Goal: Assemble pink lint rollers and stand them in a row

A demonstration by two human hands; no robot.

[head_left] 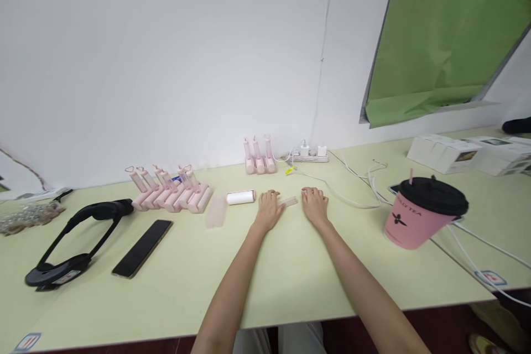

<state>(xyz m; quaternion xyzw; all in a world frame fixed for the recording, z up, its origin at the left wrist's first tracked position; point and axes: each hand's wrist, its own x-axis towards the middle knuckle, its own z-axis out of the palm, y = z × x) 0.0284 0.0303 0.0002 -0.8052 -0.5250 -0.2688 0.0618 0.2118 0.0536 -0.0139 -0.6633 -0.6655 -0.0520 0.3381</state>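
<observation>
Clear plastic, head view: one narrow strip lies on the table between the hands, long axis running roughly from hand to hand, left end at the thumb of the nearer left hand (contact cannot be told), right end just short of the right hand. Both hands rest palm down, fingers loosely bent, the left thumb spread, neither visibly pinching anything. Surface and room: pale green table, white wall, green covering at upper right, pink cup rightward.
</observation>
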